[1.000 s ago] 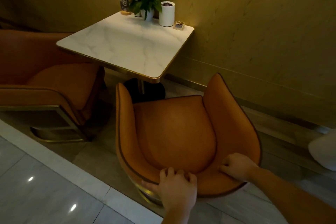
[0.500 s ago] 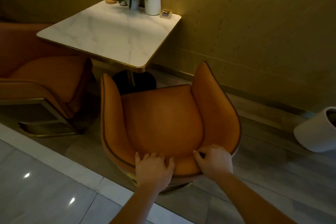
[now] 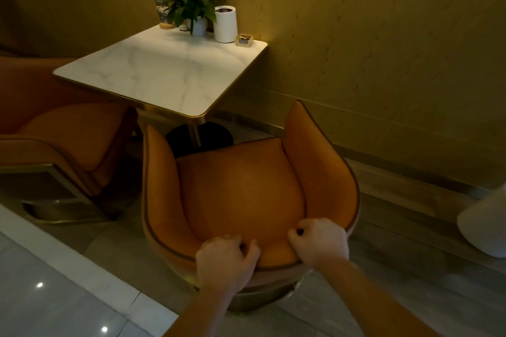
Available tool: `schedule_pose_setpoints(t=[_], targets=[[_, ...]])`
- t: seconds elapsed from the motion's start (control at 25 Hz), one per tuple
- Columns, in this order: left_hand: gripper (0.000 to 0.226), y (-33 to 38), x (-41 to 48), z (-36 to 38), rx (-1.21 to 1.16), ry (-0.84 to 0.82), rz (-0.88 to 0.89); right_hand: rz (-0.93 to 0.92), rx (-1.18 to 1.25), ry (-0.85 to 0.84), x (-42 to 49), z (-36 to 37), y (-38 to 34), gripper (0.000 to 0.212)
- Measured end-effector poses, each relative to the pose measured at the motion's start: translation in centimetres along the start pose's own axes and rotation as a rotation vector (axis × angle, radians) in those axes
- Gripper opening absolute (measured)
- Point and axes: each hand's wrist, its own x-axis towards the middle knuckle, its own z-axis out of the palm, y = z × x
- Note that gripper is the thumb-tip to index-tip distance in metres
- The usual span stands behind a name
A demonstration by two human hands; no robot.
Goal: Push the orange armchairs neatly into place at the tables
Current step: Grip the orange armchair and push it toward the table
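An orange armchair (image 3: 241, 189) with a curved back stands right in front of me, its seat facing a white marble table (image 3: 164, 76) with a gold rim. The chair's front edge sits just short of the table's near corner. My left hand (image 3: 226, 262) grips the top of the chair's backrest, fingers curled over the edge. My right hand (image 3: 319, 243) grips the same edge a little to the right. A second orange armchair (image 3: 68, 131) stands at the table's left side, partly under the tabletop.
A potted plant (image 3: 191, 5), a white cylinder (image 3: 225, 24), a small card stand (image 3: 164, 15) and a little dish (image 3: 244, 40) sit at the table's far edge by the yellow wall. A white bin (image 3: 484, 227) stands on the floor at the right. A pale tile strip crosses the lower left.
Both hands have curled more tightly over the backrest and sit closer together. The chair has turned slightly and the view has shifted, with the table now nearer the centre.
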Motion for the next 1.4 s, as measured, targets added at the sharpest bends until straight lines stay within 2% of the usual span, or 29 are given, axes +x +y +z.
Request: schedule_pose_setpoints(t=[0.16,0.64,1.08,1.4], targets=[[0.054,3.8,2.8,1.6,-0.02,-0.017,0.035,0.02,-0.015,-0.002,3.9,-1.4,3.7,0.039],[0.054,13.6,12.8,6.4,-0.048,0.071,-0.006,-0.071,-0.061,0.013,17.1,-6.1,12.3,0.032],[0.054,18.0,24.9,9.1,-0.043,0.106,-0.024,-0.13,-0.019,-0.03,30.5,-8.7,16.2,0.03],[0.051,20.5,32.5,10.9,0.015,0.129,-0.134,-0.215,-0.036,-0.075,38.9,-10.4,17.9,0.03]])
